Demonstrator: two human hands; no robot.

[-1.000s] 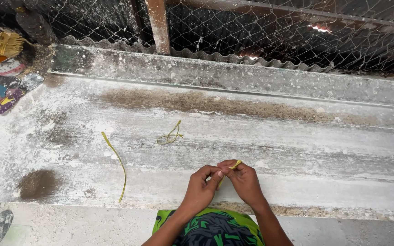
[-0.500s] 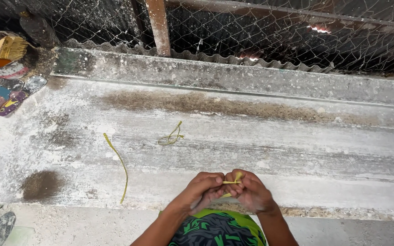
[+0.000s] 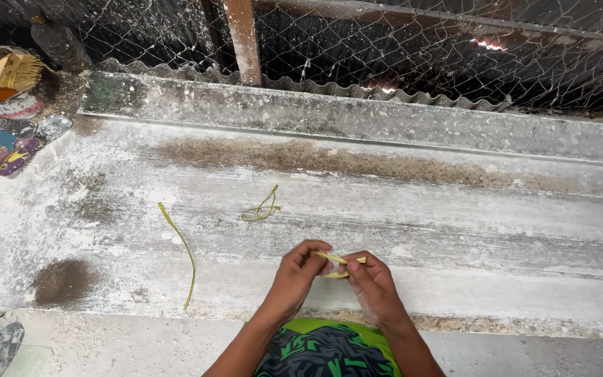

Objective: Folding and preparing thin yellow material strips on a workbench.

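While the left hand [image 3: 300, 274] and right hand [image 3: 371, 283] pinch a thin yellow-green strip [image 3: 336, 264] between fingertips, low over the dusty whitewashed slab [image 3: 455, 230], a long loose strip [image 3: 181, 250] and a knotted loop [image 3: 261, 208] lie farther out, with wire mesh [image 3: 420, 56] behind.

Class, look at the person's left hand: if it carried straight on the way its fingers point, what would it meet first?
The left hand points right, so it would almost at once meet the right hand, whose fingers pinch the same yellow-green strip. Depth is hard to judge, but nothing else seems to lie between.
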